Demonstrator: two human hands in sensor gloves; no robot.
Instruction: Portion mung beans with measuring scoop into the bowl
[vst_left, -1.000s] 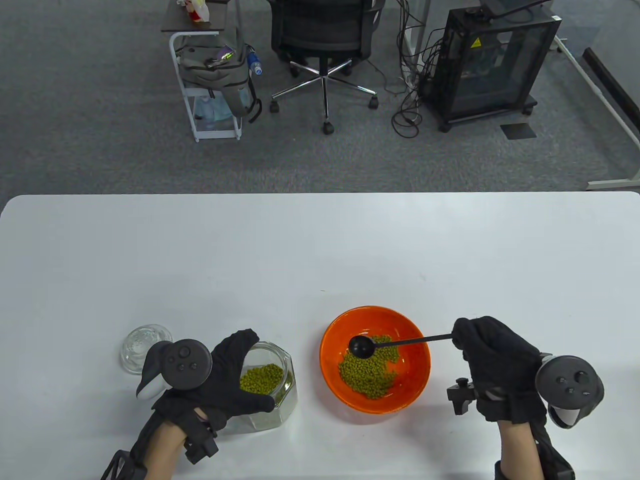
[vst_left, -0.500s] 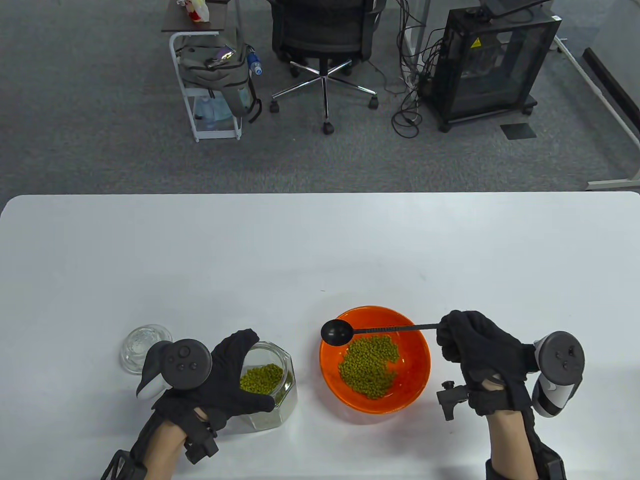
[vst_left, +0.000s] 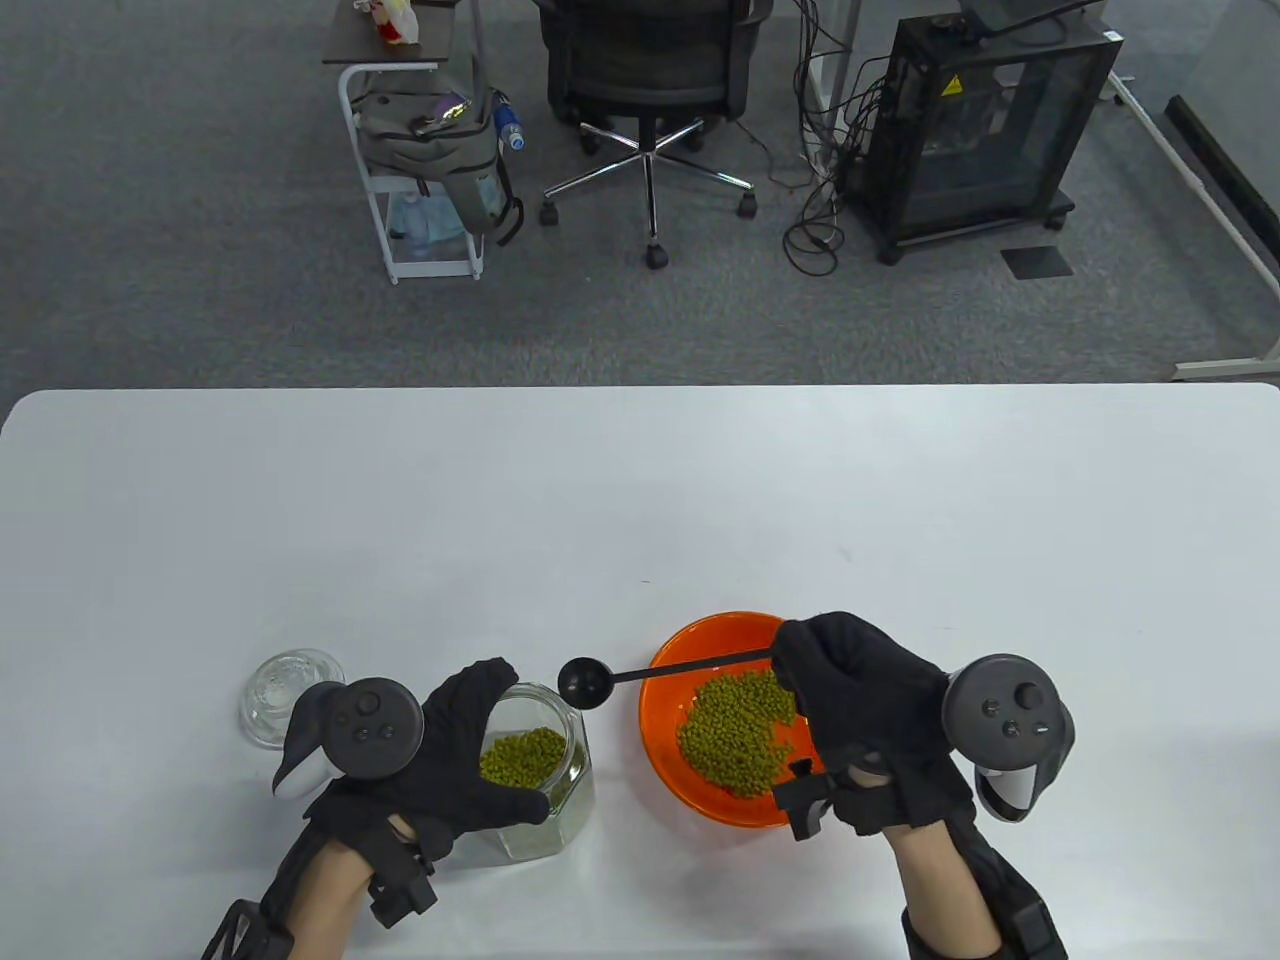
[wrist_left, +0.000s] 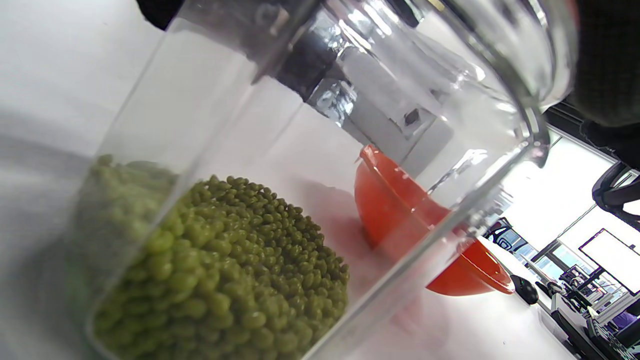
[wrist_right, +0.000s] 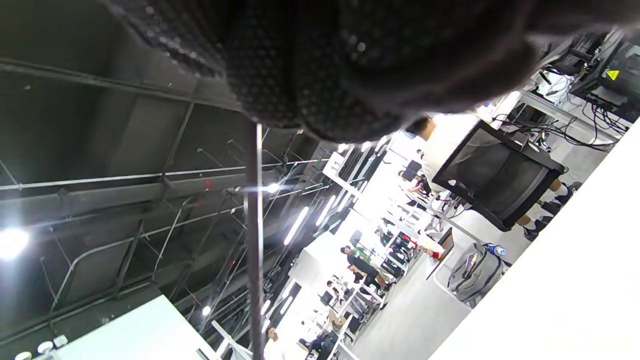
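My left hand (vst_left: 470, 760) grips a clear glass jar (vst_left: 540, 775) holding green mung beans (vst_left: 520, 755) near the table's front edge; the jar (wrist_left: 300, 175) fills the left wrist view, its beans (wrist_left: 225, 280) heaped low. An orange bowl (vst_left: 665, 700) with a pile of beans (vst_left: 740, 725) stands just right of it. My right hand (vst_left: 850, 700) holds the handle of a black measuring scoop (vst_left: 585, 683); the scoop's round cup hangs between the bowl and the jar's mouth and looks empty. In the right wrist view only the gloved hand (wrist_right: 350, 60) shows.
A glass lid (vst_left: 280, 690) lies on the table left of the jar, partly behind my left tracker. Beyond the far table edge (vst_left: 640, 390) are an office chair (vst_left: 650, 90), a cart with a bag and a black cabinet.
My right hand has carried the scoop leftward, from over the beans in the bowl, across its left rim, to beside the jar's mouth. The left hand and jar have stayed still.
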